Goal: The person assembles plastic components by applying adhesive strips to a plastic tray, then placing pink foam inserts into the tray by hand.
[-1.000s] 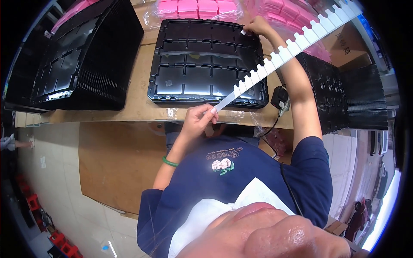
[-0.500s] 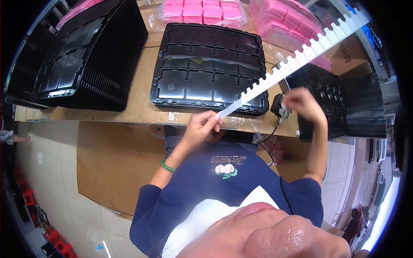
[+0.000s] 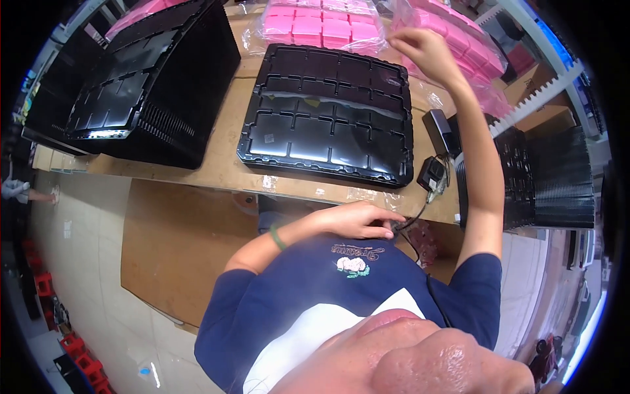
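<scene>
My right hand (image 3: 428,54) reaches over the far side of the table, fingers stretched out at the plastic film between two heaps of pink foam blocks (image 3: 321,29). I see nothing held in it. My left hand (image 3: 361,220) hovers in front of my shirt below the table edge, thumb and forefinger apart, close to a black cable (image 3: 417,217). Whether it touches the cable I cannot tell. Between my arms lies a stack of black plastic trays (image 3: 328,138). A white toothed strip (image 3: 538,98) slants across the right side, partly hidden behind my right forearm.
A tall stack of black trays (image 3: 177,98) stands at left; more black trays (image 3: 558,171) stand at right. Beside my right forearm are a black adapter (image 3: 432,174) and a dark box (image 3: 438,130). Another bagged pink heap (image 3: 469,59) lies at the far right.
My left hand has let go of the white toothed strip and dropped toward my shirt. The strip now lies farther right. My right hand has moved from beside the adapter to the pink heaps.
</scene>
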### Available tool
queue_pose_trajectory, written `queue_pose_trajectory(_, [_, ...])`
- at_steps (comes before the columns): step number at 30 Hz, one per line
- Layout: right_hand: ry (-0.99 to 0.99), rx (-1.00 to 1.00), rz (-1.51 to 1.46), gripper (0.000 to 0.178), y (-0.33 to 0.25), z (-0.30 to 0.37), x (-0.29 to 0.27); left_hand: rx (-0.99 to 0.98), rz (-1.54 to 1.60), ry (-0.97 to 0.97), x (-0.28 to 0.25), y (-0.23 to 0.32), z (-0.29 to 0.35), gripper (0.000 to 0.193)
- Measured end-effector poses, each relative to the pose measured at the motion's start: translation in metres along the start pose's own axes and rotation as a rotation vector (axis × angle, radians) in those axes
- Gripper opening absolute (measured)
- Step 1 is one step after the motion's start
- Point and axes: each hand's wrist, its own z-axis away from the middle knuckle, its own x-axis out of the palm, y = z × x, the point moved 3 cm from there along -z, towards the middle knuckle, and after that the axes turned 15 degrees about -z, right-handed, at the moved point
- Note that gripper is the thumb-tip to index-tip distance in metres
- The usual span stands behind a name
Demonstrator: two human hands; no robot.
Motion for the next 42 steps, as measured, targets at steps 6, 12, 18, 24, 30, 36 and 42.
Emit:
queue_pose_trajectory(6, [0.045,0.325,0.270,0.030,0.152,-0.079,0.105,-0.331,0.189,0.289,-0.026,0.002,0.076,0.042])
queue_pose_trajectory(12, [-0.034,0.337,0.475,0.023,0.165,-0.091,0.136,-0.549,0.247,0.528,-0.042,0.018,0.142,0.040])
queue_pose_trajectory(18, [0.067,0.281,0.298,0.023,0.157,-0.105,0.099,-0.397,-0.061,0.410,-0.116,0.035,0.114,0.036])
queue_pose_trajectory(24, [0.054,-0.030,0.519,0.019,0.128,-0.117,0.088,-0.310,-0.944,0.718,-0.233,-0.034,0.004,0.047])
queue_pose_trajectory(30, [0.102,-0.138,0.519,0.019,0.094,-0.091,0.090,-0.653,-1.563,1.111,-0.332,-0.173,-0.071,0.052])
queue_pose_trajectory(36, [0.306,-0.096,0.364,0.021,0.092,-0.054,0.056,-0.436,-1.688,1.095,-0.353,-0.155,-0.063,0.024])
queue_pose_trajectory(42, [0.472,-0.069,0.175,0.013,0.063,-0.002,0.017,-0.186,-1.782,0.997,-0.330,-0.100,-0.018,0.028])
